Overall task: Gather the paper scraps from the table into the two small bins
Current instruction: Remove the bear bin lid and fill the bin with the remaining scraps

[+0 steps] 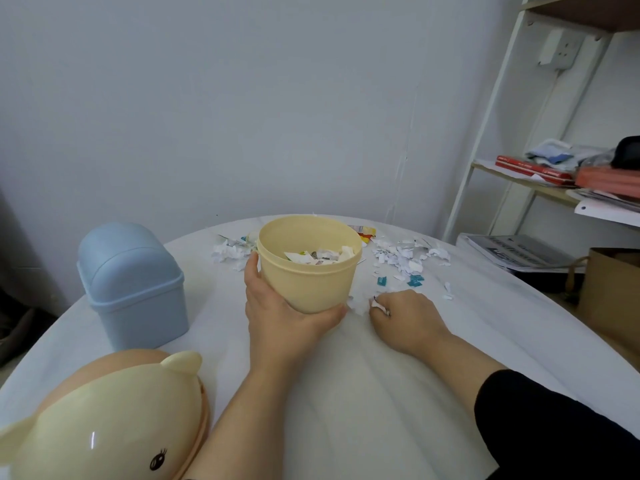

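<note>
Paper scraps lie flat in loose heaps behind the yellow bin and to its right, and some are already inside it. They look very light, thin and limp, so pinching several together seems best. They share no direction or long axis. The left hand wraps the upright bin's lower wall. The right hand, just right of the bin, has curled fingers pinching a few scraps.

Open bin: pale yellow. Lidded bin: light blue. Bear-shaped lid: cream yellow over a peach rim, with a black lashed eye. Paper scraps: mostly white, a few teal. Bench: white. Sleeve: black. Books on shelf: red.
</note>
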